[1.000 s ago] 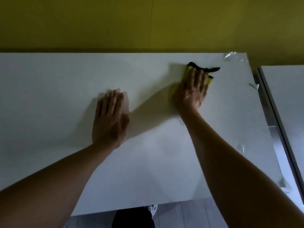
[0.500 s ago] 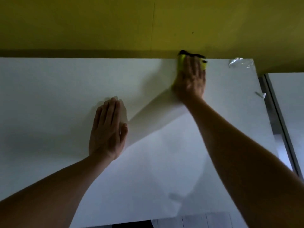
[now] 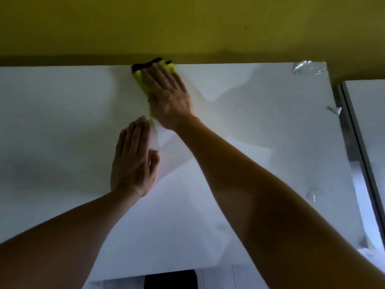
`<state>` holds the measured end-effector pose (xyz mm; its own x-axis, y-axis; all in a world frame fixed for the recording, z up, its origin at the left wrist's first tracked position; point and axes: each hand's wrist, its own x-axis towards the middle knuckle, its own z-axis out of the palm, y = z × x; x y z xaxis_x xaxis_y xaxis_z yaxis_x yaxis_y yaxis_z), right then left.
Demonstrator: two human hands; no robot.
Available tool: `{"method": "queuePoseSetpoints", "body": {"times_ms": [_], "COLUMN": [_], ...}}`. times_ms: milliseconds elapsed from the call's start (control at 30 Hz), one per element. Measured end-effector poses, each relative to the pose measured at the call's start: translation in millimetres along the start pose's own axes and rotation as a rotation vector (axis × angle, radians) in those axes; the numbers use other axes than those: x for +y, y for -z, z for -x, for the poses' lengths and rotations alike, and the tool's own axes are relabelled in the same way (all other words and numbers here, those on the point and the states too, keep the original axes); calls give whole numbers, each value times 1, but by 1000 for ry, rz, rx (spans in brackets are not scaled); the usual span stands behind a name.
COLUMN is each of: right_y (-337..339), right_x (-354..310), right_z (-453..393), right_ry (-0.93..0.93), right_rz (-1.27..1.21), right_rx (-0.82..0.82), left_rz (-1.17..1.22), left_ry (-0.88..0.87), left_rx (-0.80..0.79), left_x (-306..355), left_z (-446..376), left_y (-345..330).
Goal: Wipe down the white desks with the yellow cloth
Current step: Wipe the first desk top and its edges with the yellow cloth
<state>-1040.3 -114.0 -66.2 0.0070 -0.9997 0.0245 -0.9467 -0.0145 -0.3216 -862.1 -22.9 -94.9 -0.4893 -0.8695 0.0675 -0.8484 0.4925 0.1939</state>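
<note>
The wiping step is in hand: the right hand (image 3: 169, 101) lies flat with straight fingers on the yellow cloth (image 3: 140, 79) and presses it onto the white counter (image 3: 62, 113), at the far edge where the counter meets the yellow wall (image 3: 187, 24). The cloth shows just to the left of this hand and beyond its fingertips, with a dark border at the far side. The left hand (image 3: 133, 159) rests open and flat on the counter, nearer to the person and just beside the right wrist; it holds nothing (it seems only to support the body). Well to the right of the right hand, a piece of clear film (image 3: 309, 67) sits at the counter's far corner, and a second counter (image 3: 373, 113) stands beyond a narrow gap. Judging from this, the next move calls for steady downward pressure while the cloth is drawn across the part to the left of both hands, which probably remains to be wiped.
</note>
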Motion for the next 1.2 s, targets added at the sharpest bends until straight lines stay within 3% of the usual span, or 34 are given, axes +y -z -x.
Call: {"method": "queuePoseSetpoints", "body": {"times_ms": [200, 300, 367, 533, 633, 700, 800, 900, 1033, 1133, 1200], "right_y": [53, 60, 51, 0, -7, 0, 16, 42, 43, 20, 4], "right_x": [160, 176, 139, 1, -3, 37, 110, 157, 139, 95, 58], "right_z": [48, 57, 52, 77, 97, 111, 150, 185, 186, 202, 224], "right_ry": [-544, -732, -698, -187, -52, -105, -374, -514, -580, -458, -385], "right_rz": [60, 44, 33, -43, -57, -49, 24, 30, -3, -30, -65], "right_rx": [159, 206, 230, 153, 104, 166, 292, 237, 286, 409, 405], "left_rz": [16, 16, 11, -48, -68, -36, 8, 29, 37, 47, 53], "left_ry": [-31, -27, -35, -56, -78, -73, -43, -21, -15, -17, -21], "left_rx": [46, 62, 62, 73, 63, 45, 43, 40, 51, 66, 97], "left_x": [-1, -1, -2, -2, -5, -5, -2, 0, -1, 0, 2], "left_z": [0, -1, -1, 3, 2, 1, 0, 0, 0, 0, 2], "left_y": [-4, -6, -6, -5, -7, -5, -3, -3, -6, -7, -6]}}
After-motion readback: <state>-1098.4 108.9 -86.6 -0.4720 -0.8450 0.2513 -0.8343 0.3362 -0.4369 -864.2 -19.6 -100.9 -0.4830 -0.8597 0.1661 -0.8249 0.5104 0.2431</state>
